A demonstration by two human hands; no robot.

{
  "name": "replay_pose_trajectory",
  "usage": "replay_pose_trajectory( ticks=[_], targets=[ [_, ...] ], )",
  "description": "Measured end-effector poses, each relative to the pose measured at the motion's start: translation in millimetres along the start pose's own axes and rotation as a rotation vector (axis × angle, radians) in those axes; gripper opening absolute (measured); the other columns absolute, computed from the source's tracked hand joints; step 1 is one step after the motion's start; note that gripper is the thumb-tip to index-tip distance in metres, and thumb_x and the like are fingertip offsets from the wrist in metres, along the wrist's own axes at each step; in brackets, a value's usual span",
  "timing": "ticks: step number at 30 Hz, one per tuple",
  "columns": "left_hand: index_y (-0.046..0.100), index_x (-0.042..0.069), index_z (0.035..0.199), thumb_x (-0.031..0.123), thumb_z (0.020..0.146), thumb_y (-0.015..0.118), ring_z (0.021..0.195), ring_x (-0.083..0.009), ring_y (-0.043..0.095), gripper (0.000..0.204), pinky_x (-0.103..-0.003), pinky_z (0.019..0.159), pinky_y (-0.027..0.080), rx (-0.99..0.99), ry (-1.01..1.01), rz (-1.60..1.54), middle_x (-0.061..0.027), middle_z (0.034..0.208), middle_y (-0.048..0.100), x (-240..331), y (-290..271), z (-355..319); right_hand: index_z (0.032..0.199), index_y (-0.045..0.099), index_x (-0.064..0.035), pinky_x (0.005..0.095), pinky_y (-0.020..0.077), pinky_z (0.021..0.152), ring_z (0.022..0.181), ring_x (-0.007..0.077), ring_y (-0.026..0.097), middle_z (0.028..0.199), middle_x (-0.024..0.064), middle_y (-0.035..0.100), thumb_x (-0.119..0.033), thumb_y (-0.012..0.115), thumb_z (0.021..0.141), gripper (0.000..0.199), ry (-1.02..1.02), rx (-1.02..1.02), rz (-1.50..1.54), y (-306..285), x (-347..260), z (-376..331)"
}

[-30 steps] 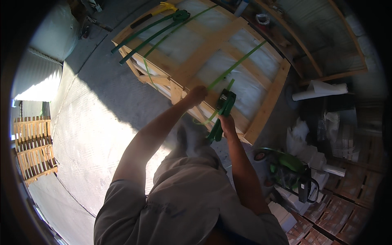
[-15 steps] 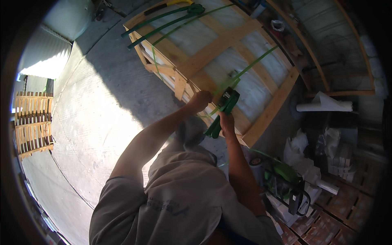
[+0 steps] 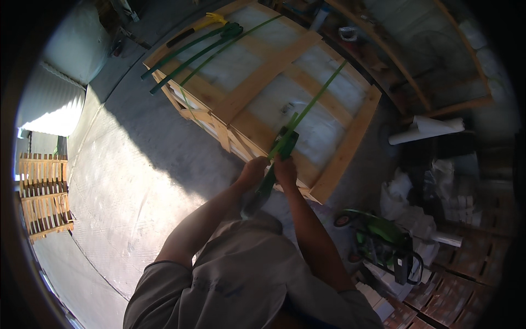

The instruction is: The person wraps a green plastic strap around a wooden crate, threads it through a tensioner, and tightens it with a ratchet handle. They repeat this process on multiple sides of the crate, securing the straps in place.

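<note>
In front of me is a wooden crate (image 3: 257, 85) with white wrapped contents showing between its boards. A green strap (image 3: 323, 88) runs over its top toward me. My right hand (image 3: 285, 171) is wrapped around the handle of a green strapping tool (image 3: 289, 143), which lies against the strap near the crate's near edge. Close beside it, my left hand (image 3: 253, 171) is closed at the strap and the tool's lower end; its fingertips are partly hidden. The tool's long lower part is blurred and points down toward my body.
A green long-handled tool (image 3: 189, 63) and a yellow-and-black tool (image 3: 197, 28) lie on the crate's far left. To the right stand a green wheeled cart (image 3: 383, 233), white wrapped packages (image 3: 397, 192) and a white roll (image 3: 427, 130). Wooden pallets (image 3: 46, 192) stand far left.
The strapping tool has turned more in line with the strap and moved left and down. Both hands have come closer together. The whole view has shifted, with the crate further left.
</note>
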State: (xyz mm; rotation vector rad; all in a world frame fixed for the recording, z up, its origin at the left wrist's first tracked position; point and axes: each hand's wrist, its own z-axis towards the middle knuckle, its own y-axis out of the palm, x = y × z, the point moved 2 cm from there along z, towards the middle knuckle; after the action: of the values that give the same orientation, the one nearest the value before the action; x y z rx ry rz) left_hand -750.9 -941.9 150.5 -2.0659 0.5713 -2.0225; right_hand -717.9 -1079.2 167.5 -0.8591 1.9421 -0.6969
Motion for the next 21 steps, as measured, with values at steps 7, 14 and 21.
replay_pose_trajectory(
  ticks=[7, 14, 21],
  targets=[
    [0.059, 0.002, 0.099, 0.019, 0.095, 0.047, 0.088, -0.0362, 0.062, 0.022, -0.044, 0.071, 0.049, -0.101, 0.035, 0.349, -0.0196, 0.096, 0.064, -10, 12, 17, 0.112, 0.053, -0.0100, 0.0517, 0.0525, 0.073, 0.088, 0.0425, 0.063, 0.102, 0.0258, 0.057, -0.032, 0.036, 0.099, 0.031, -0.085, -0.032, -0.181, 2, -5, 10],
    [0.061, 0.004, 0.099, 0.022, 0.096, 0.042, 0.086, -0.0369, 0.064, 0.026, -0.042, 0.072, 0.050, 0.138, -0.032, -0.127, -0.0206, 0.091, 0.064, 7, 6, 14, 0.114, 0.052, -0.0046, 0.0507, 0.0529, 0.072, 0.087, 0.0442, 0.063, 0.100, 0.0280, 0.056, -0.031, 0.035, 0.100, 0.034, -0.096, -0.006, -0.174, 0, -3, 9],
    [0.061, 0.004, 0.099, 0.016, 0.093, 0.046, 0.081, -0.0355, 0.065, 0.020, -0.043, 0.070, 0.051, 0.073, -0.199, -0.009, -0.0175, 0.083, 0.065, -36, 8, 33, 0.110, 0.052, 0.0040, 0.0502, 0.0529, 0.075, 0.087, 0.0408, 0.066, 0.091, 0.0248, 0.065, -0.038, 0.043, 0.095, 0.045, 0.043, 0.082, -0.250, -11, -14, 5]
  ],
)
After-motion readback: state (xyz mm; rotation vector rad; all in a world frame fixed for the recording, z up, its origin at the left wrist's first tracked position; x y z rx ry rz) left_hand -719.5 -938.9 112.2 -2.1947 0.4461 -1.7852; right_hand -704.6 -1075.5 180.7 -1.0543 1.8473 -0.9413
